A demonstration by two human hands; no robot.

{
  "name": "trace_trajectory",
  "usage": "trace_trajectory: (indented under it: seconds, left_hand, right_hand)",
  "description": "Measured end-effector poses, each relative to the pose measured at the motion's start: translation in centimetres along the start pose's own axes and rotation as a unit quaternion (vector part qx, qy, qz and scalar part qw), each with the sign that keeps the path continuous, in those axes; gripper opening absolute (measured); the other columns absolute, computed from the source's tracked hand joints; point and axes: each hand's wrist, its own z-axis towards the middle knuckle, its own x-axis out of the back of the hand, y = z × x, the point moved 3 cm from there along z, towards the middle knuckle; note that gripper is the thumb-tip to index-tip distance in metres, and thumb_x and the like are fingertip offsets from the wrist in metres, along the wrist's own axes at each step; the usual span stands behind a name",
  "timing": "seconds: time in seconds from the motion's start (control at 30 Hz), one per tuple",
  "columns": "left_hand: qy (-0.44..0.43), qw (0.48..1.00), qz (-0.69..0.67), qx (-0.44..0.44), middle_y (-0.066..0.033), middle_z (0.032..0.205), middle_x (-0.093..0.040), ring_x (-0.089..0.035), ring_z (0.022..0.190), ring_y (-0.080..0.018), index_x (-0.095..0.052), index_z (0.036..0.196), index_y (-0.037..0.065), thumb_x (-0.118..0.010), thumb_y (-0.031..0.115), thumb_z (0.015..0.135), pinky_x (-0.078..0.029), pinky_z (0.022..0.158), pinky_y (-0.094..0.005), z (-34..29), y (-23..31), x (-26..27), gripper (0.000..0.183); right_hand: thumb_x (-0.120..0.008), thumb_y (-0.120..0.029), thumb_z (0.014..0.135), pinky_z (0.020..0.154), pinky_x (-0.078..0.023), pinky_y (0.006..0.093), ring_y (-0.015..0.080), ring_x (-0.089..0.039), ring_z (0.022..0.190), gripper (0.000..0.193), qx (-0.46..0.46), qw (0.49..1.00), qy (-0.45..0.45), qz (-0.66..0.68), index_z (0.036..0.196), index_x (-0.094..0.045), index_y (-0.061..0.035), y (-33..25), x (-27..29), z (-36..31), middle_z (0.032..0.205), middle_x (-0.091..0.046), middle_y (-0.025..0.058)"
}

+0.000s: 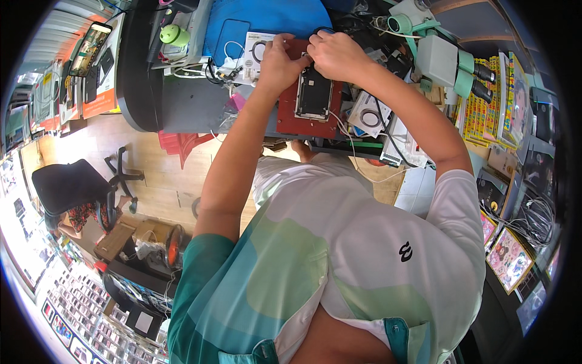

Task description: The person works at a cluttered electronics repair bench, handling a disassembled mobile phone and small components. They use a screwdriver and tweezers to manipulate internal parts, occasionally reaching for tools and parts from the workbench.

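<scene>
Two bare hands meet at the top edge of an opened phone [314, 94] that lies flat on a dark red mat [288, 115] on the table [182, 103]. The left hand [280, 60] rests on the mat's upper left corner, its fingers [295, 62] curled and pressed together against the phone's top left corner; whether they pinch anything small cannot be told. The right hand [337, 54] sits just to the right of it, over the phone's top edge, its fingers bent down and bunched at the same spot, touching the left hand's fingertips. What lies between the fingertips is hidden.

The phone is upright in the view, dark inside a pale frame, and lies on the mat's right half. Left of the mat a white box with a ring printed on it [257, 51] lies beside a tangle of cables [218, 73]. Above the mat a blue pad [267, 18] covers the back of the table. Further left of the mat stands a green cylinder [174, 35]. Right of the mat, a pale green microscope [448, 60] leans over the table, and a second white box with a ring [370, 115] lies just beside the mat's right edge.
</scene>
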Motion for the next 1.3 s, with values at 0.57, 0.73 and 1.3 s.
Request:
trace_trajectory:
  seconds: [0.57,0.73,1.3]
  left_hand:
    - [0.020,0.999,0.032,-0.008,-0.0180,0.124,-0.064,-0.062,0.117,-0.0358,-0.057,0.132,0.008,-0.089,0.035,0.074,-0.052,0.099,-0.0465,-0.2,0.3,0.0,0.071]
    - [0.024,0.999,0.037,-0.021,-0.0181,0.123,-0.064,-0.061,0.115,-0.0352,-0.058,0.131,0.007,-0.090,0.036,0.075,-0.051,0.098,-0.0455,-0.4,0.6,-0.2,0.071]
    - [0.179,0.982,-0.005,0.053,-0.0109,0.092,-0.068,-0.065,0.078,-0.0205,-0.071,0.105,0.001,-0.067,0.020,0.101,-0.051,0.069,-0.0329,-17.1,-3.7,10.2,0.019]
  right_hand:
    - [-0.067,-0.018,0.081,0.076,-0.057,0.0401,0.0275,-0.070,0.090,0.017,-0.023,0.999,0.002,0.036,0.082,-0.074,-0.0022,0.0,1.1,-0.2,0.090,-0.072,0.0117]
    - [-0.070,-0.017,0.081,0.069,-0.057,0.0391,0.0226,-0.068,0.091,0.010,-0.062,0.993,0.083,0.049,0.082,-0.069,-0.0077,1.4,2.2,-1.5,0.087,-0.064,0.0046]
    - [-0.075,-0.008,0.093,0.058,-0.045,0.0253,0.0094,-0.054,0.064,0.010,-0.364,0.787,0.184,0.462,0.091,-0.071,0.0012,-10.9,4.8,-14.4,0.081,-0.065,0.0035]
